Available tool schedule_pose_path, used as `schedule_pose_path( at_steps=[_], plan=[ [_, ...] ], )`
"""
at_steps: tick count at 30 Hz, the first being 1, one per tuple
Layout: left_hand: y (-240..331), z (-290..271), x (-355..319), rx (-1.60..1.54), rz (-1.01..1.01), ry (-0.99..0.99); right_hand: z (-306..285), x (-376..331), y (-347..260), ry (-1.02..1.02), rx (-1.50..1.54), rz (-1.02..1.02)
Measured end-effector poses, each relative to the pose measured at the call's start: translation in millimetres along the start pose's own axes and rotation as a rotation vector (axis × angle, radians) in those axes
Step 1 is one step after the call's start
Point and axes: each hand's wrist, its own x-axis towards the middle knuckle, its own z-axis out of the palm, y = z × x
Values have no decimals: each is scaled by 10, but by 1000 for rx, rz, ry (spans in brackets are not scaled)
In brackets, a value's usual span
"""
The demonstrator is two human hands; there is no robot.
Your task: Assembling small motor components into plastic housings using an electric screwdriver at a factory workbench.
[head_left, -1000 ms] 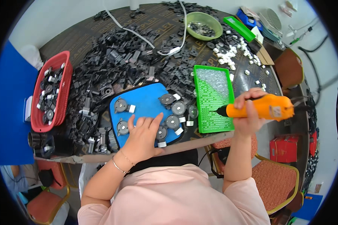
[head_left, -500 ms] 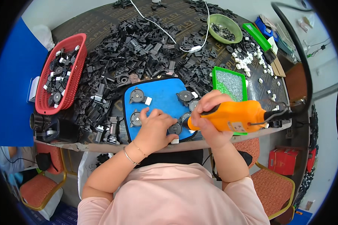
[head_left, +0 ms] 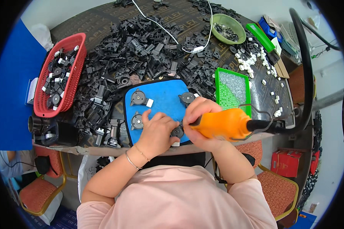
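My right hand (head_left: 201, 120) is wrapped around an orange electric screwdriver (head_left: 229, 124). The tool is tilted, its cord end to the right; my fingers hide its tip. My left hand (head_left: 155, 131) lies low on the blue mat (head_left: 162, 91), thumb and forefinger around the edge of a black round plastic part (head_left: 177, 132) with a white tab (head_left: 175, 144). Two similar parts sit at the mat's left, an upper one (head_left: 138, 97) with a white tab and a lower one (head_left: 137, 121) beside my left fingers. Another round part (head_left: 187, 99) lies at the mat's upper right.
A large heap of black plastic parts (head_left: 135, 47) spreads behind the mat. To the left stands a red basket (head_left: 80, 57) of assembled pieces. A green tray (head_left: 249, 87) of small screws stands right, near scattered white pieces (head_left: 246, 63) and a green bowl (head_left: 242, 32). A thick black cord (head_left: 306, 76) hangs at right.
My right hand and the screwdriver have moved left, toward the part by my left hand; the tool's body has swung and its cord shifted. My left hand has stayed nearly in place.
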Motion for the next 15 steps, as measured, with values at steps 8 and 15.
schedule_pose_path(
  at_steps=[8,15],
  plan=[
    [-5,18,-30,-37,1,21,-549,12,-387,250,351,-146],
    [16,-24,-29,-52,-36,-9,-1063,-498,-137,624,-90,24]
  ],
)
